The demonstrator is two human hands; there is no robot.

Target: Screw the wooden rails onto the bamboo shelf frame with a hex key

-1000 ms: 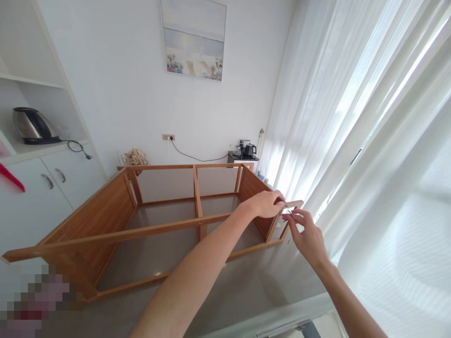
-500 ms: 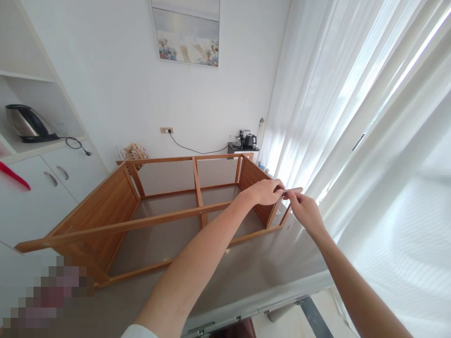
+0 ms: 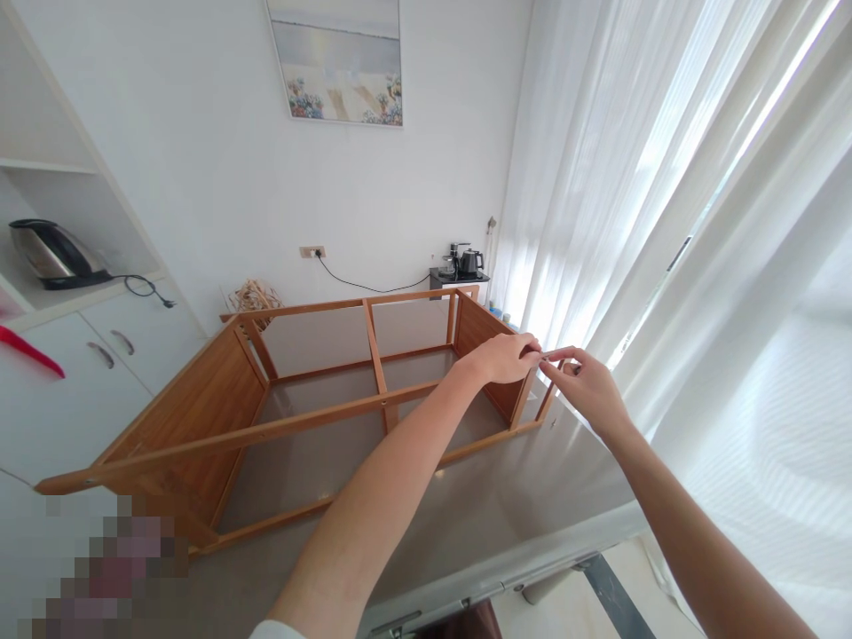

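A wooden shelf frame [image 3: 266, 430] on a glossy tabletop [image 3: 519, 484] offers two wide openings between its long rails, divided by a middle crossbar [image 3: 374, 351] that interrupts any straight reach from end to end. A left end panel [image 3: 193, 417] and a right end panel [image 3: 476, 326] wall off sideways entry. The left hand [image 3: 502, 358] and right hand [image 3: 587, 388] crowd the right corner near a white curtain [image 3: 752, 355], while bare tabletop borders the near rail.
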